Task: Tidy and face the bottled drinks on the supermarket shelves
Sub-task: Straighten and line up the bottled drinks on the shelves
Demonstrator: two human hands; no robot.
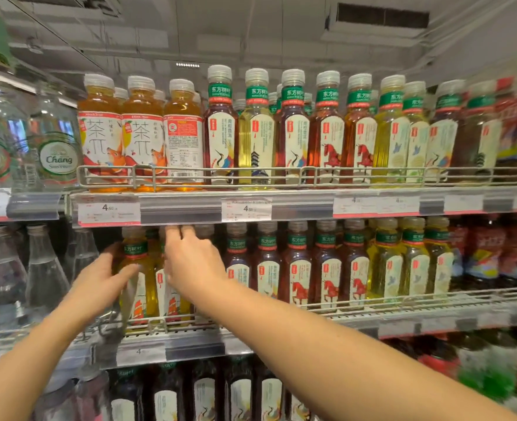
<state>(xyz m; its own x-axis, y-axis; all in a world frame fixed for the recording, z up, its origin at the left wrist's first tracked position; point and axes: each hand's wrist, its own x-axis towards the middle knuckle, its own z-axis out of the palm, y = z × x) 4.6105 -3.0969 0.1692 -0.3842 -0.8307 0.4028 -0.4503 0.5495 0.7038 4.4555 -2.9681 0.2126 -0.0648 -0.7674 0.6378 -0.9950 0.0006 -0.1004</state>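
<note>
both hands work at the left end of the middle shelf [372,317]. the left hand [99,281] curls its fingers and thumb round a yellow tea bottle [140,284] standing behind the wire rail [190,322]. the right hand [190,262] reaches over the neighbouring bottle [172,293], fingers bent up near the price strip [147,211]; whether it grips anything i cannot tell.

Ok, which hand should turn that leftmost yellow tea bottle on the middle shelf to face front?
Left. The left hand already grips the yellow tea bottle, while the right hand reaches over the neighbouring bottle beside it.
</note>
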